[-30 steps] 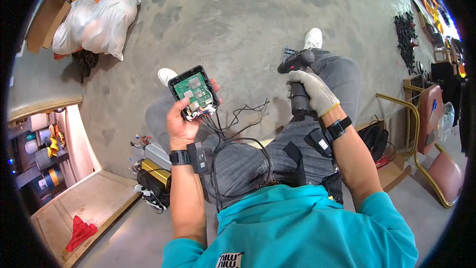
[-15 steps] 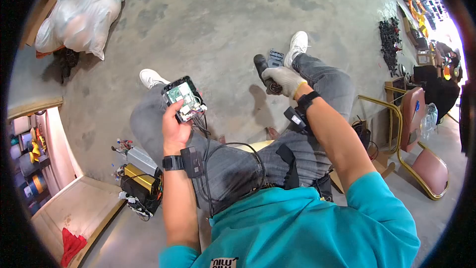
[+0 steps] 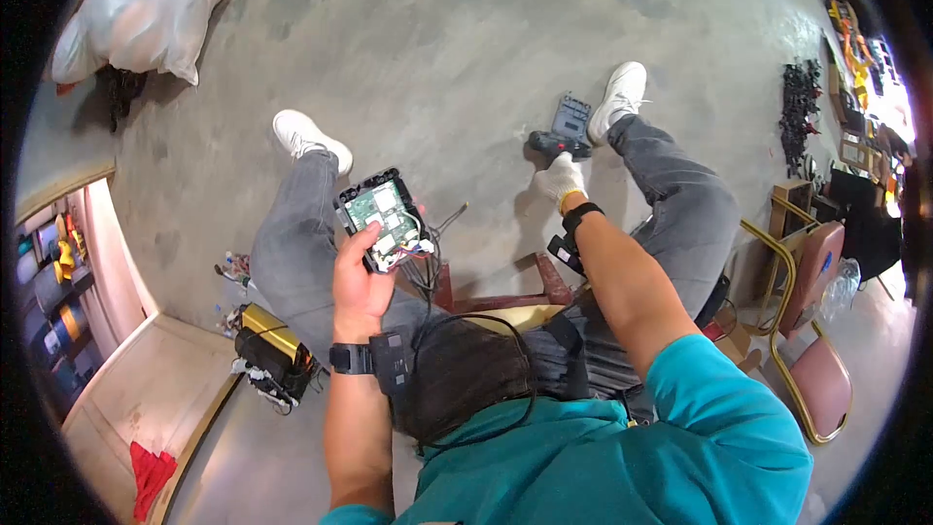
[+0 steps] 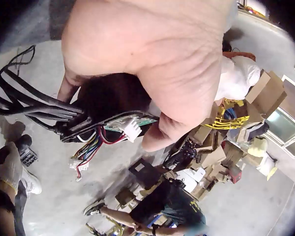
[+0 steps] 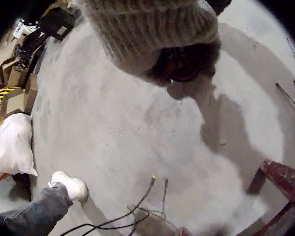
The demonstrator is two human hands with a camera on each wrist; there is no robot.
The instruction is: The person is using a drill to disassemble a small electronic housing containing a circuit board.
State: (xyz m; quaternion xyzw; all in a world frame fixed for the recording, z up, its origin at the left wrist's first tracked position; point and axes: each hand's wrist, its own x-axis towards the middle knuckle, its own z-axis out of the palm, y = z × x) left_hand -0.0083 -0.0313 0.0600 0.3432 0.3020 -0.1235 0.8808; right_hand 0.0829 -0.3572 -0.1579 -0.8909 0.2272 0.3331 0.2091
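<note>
In the head view, the bare left hand (image 3: 362,284) grips an open black case (image 3: 342,204) with a green circuit board (image 3: 387,202), thumb over its lower edge. Loose coloured wires with white connectors (image 4: 132,129) hang from the case in the left wrist view, beside thick black cables (image 4: 44,108). The gloved right hand (image 3: 561,180) holds a dark power tool (image 3: 556,145) low over the floor, close to a grey compartment tray (image 3: 571,117). In the right wrist view the glove (image 5: 152,42) curls round the tool, mostly hiding it.
A reddish stool frame (image 3: 556,279) stands between the legs. White shoes (image 3: 311,139) are on the floor. A pink chair (image 3: 821,384) is at the right, a gold and black unit (image 3: 277,331) at the left, and a white bag (image 3: 160,15) at upper left. Another person (image 4: 167,204) is in the background.
The right hand has carried the power tool away from the right thigh and down toward the grey tray. The left hand still holds the case. The head view has shifted.
</note>
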